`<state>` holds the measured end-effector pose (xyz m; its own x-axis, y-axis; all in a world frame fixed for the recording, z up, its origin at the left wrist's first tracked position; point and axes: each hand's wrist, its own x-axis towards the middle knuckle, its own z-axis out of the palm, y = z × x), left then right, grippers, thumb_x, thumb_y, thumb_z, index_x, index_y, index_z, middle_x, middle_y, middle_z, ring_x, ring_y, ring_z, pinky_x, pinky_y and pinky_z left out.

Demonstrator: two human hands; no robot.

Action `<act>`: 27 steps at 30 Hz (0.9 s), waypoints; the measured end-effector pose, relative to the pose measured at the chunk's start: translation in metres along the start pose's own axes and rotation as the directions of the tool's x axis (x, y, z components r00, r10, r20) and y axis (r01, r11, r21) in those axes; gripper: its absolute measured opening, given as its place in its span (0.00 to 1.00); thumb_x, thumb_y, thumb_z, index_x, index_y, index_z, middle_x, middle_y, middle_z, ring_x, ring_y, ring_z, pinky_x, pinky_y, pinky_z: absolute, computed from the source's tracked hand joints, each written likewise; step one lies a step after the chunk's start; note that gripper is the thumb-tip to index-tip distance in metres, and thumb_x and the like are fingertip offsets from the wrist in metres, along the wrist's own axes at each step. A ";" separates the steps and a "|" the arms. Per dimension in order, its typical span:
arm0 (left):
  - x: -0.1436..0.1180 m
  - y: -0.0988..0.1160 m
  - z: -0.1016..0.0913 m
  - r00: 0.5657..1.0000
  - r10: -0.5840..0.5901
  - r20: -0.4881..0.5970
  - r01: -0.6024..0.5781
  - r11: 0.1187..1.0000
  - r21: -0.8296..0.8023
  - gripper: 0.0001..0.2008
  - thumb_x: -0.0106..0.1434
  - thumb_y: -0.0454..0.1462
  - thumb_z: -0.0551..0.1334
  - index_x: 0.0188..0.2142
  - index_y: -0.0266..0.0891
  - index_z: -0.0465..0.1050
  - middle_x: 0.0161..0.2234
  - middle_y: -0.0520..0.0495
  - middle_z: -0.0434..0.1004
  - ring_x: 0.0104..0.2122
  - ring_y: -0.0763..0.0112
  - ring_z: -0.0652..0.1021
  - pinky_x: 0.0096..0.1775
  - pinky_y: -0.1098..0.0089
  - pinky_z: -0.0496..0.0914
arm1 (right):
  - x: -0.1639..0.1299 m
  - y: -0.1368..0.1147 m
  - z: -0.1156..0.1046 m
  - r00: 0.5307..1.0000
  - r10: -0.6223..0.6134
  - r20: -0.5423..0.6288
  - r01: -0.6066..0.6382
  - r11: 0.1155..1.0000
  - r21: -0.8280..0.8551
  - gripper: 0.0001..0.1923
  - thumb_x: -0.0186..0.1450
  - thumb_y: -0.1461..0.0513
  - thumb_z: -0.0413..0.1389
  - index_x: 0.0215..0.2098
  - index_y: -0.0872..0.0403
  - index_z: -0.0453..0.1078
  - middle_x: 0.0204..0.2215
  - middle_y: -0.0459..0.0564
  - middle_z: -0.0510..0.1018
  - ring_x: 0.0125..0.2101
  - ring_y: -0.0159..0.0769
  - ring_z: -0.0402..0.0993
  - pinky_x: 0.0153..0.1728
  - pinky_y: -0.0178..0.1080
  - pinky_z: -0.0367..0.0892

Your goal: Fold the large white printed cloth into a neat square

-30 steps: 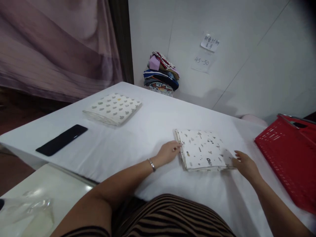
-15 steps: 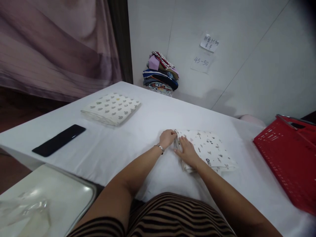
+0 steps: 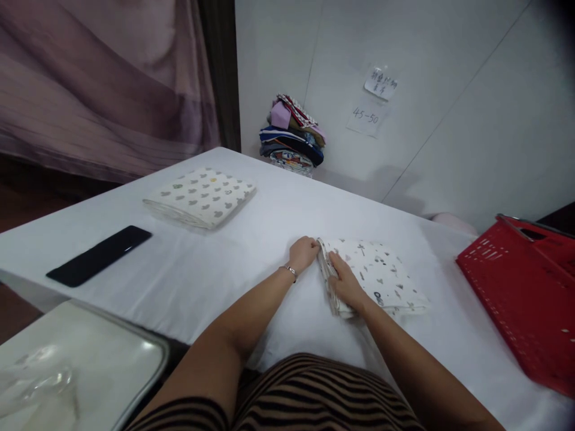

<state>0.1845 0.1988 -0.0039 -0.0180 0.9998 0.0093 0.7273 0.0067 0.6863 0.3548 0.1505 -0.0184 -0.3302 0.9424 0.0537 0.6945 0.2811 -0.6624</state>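
1. While the red basket [image 3: 521, 299] sits at the table's [image 3: 251, 263] right edge, its contents cannot be seen.
2. One wall note [image 3: 365, 115] reads "45-50".
3. White, small-printed folded cloth [image 3: 381, 278] lies mid-table; left hand [image 3: 303, 254] curls gripping its left edge, right hand [image 3: 345, 286] presses flat, fingers spread.

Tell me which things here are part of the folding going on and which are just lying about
In hand: left hand, right hand, both on the folded patterned cloth.

Lying about: second folded cloth, black phone, red basket, stack of fabrics, paper notes on the wall.
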 end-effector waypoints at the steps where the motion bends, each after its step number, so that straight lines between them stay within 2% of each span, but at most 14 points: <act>1: 0.000 0.001 0.000 1.000 0.004 0.007 -0.004 1.000 0.007 0.10 0.61 0.39 0.57 0.32 0.42 0.78 0.38 0.48 0.77 0.38 0.69 0.74 0.36 0.72 0.63 | -0.001 -0.001 -0.001 1.000 0.012 -0.010 -0.012 1.000 0.020 0.40 0.53 0.67 0.48 0.65 0.52 0.53 0.64 0.49 0.56 0.65 0.44 0.46 0.64 0.53 0.41; 6: 0.000 0.005 0.000 1.000 0.007 0.025 -0.008 0.999 0.037 0.11 0.60 0.39 0.56 0.31 0.42 0.78 0.37 0.48 0.77 0.37 0.68 0.74 0.35 0.72 0.63 | -0.004 -0.007 -0.005 0.995 0.093 -0.042 -0.087 0.989 0.123 0.38 0.55 0.66 0.48 0.65 0.54 0.54 0.64 0.49 0.56 0.64 0.42 0.48 0.64 0.51 0.44; 13: -0.008 0.008 -0.007 0.999 -0.004 0.050 0.003 1.000 0.025 0.11 0.60 0.38 0.56 0.31 0.42 0.77 0.36 0.48 0.78 0.35 0.70 0.74 0.33 0.73 0.62 | -0.006 -0.010 -0.008 0.983 0.157 -0.099 -0.132 0.967 0.220 0.34 0.57 0.64 0.48 0.63 0.51 0.58 0.62 0.45 0.61 0.62 0.39 0.53 0.64 0.49 0.46; 20: -0.015 0.011 -0.007 0.987 -0.025 0.156 0.024 1.000 0.011 0.14 0.59 0.43 0.57 0.23 0.40 0.75 0.23 0.49 0.75 0.26 0.70 0.73 0.27 0.71 0.59 | -0.005 -0.009 -0.008 0.984 0.134 -0.121 -0.102 0.966 0.237 0.32 0.59 0.62 0.48 0.63 0.50 0.59 0.61 0.45 0.62 0.62 0.39 0.54 0.63 0.48 0.47; 24: -0.015 0.016 -0.004 0.986 -0.044 0.162 0.044 0.999 0.002 0.14 0.58 0.43 0.56 0.23 0.40 0.75 0.25 0.49 0.76 0.27 0.70 0.73 0.26 0.72 0.58 | -0.006 -0.015 -0.008 0.993 0.080 -0.084 -0.065 0.984 0.167 0.31 0.60 0.60 0.49 0.62 0.51 0.59 0.62 0.48 0.61 0.62 0.41 0.54 0.63 0.48 0.47; 27: -0.015 0.020 -0.002 0.984 -0.082 0.155 0.082 0.997 0.004 0.11 0.57 0.40 0.56 0.25 0.41 0.76 0.28 0.48 0.78 0.29 0.69 0.75 0.26 0.72 0.59 | -0.006 -0.021 -0.014 0.999 0.025 -0.042 -0.019 0.991 0.131 0.31 0.62 0.54 0.52 0.62 0.50 0.59 0.62 0.48 0.61 0.62 0.43 0.55 0.62 0.50 0.50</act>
<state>0.1979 0.1836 0.0118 0.0292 0.9867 -0.1601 0.7263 0.0891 0.6816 0.3517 0.1417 0.0057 -0.2860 0.9558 0.0686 0.6107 0.2369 -0.7556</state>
